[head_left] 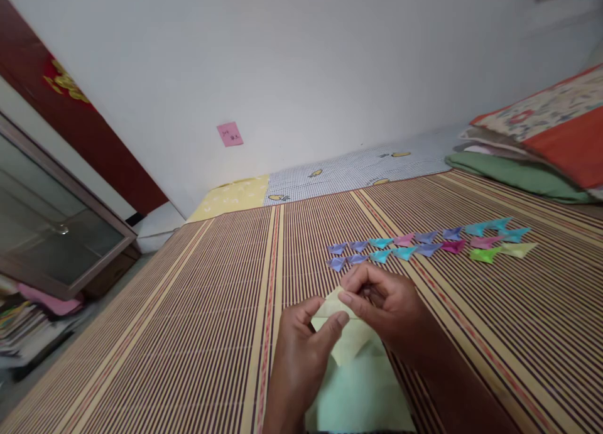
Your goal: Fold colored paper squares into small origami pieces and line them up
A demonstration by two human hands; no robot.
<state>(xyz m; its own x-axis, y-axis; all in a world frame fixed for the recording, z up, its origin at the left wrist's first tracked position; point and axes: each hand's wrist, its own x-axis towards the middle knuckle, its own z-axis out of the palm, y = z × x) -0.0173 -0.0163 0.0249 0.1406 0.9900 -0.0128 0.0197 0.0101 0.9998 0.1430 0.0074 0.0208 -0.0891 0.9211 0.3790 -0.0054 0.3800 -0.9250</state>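
Observation:
A pale yellow paper [346, 340], partly folded, is held up between both hands. My left hand [306, 352] pinches its left edge between thumb and fingers. At the paper's upper corner, the thumb and forefinger of my right hand [389, 302] press together on it. Beneath the hands lies a light green surface [360, 396]. Beyond them, several small folded paper pieces in purple, blue, pink, green and yellow stand in two rows; among them are a magenta piece [453, 246] and a bright green piece [485, 254].
A striped mat [226, 283] spreads under everything. Folded bedding [532, 164] is stacked at the right. A patterned cloth [330, 170] runs along the wall, which bears a pink note [230, 134]. Books [28, 333] lie at the lower left, below a glass-paned door [51, 214].

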